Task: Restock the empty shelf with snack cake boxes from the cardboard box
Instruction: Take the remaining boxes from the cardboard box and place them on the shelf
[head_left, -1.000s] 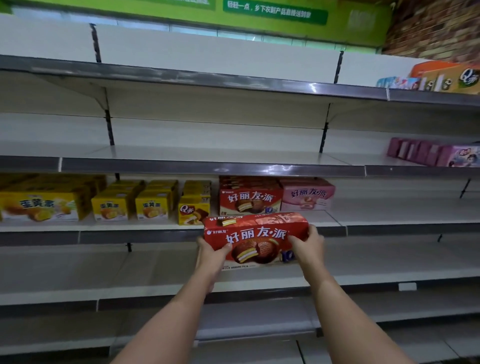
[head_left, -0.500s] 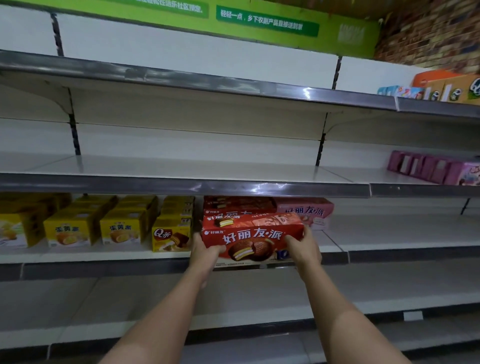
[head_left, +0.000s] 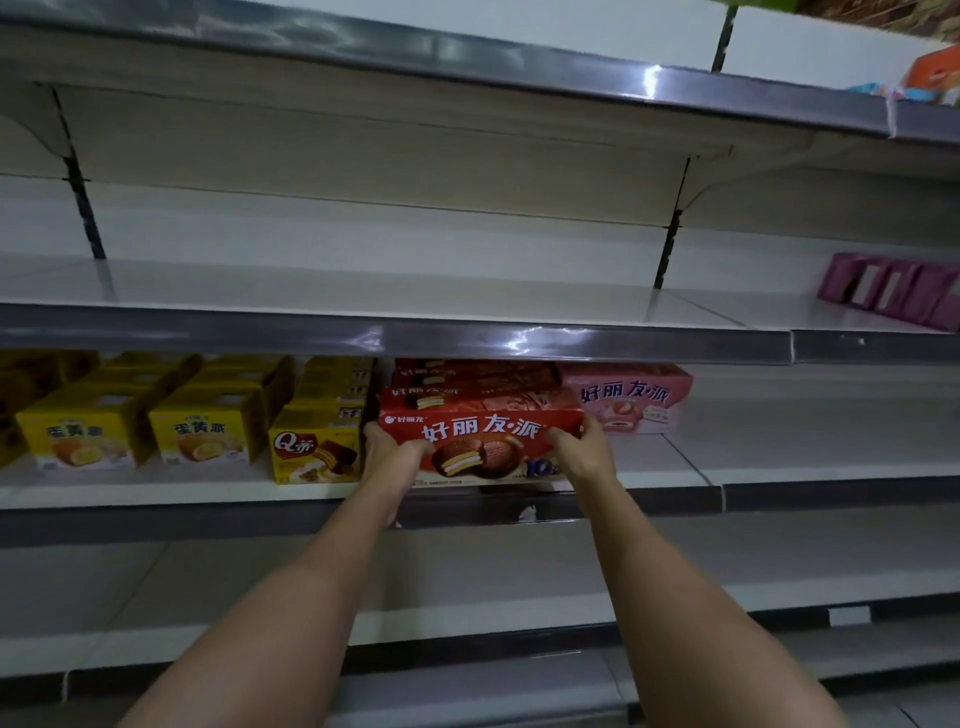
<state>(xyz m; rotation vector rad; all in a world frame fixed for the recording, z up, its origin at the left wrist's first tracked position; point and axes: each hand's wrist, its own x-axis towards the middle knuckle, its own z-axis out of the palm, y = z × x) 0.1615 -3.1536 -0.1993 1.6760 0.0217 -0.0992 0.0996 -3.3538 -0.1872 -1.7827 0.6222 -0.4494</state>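
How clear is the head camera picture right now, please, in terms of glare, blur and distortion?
Head view: dim, soft overall; white glare streaks on the glossy shelf edge above the red box; wide-angle bending curves the shelves and stretches the forearms toward the corners; print on the red box is readable between left hand and right hand, but the purple packs at far right are smeared.

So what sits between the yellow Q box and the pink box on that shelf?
In the head view, the red snack cake box, gripped by the left hand and right hand, sits between the Q box and pink box.
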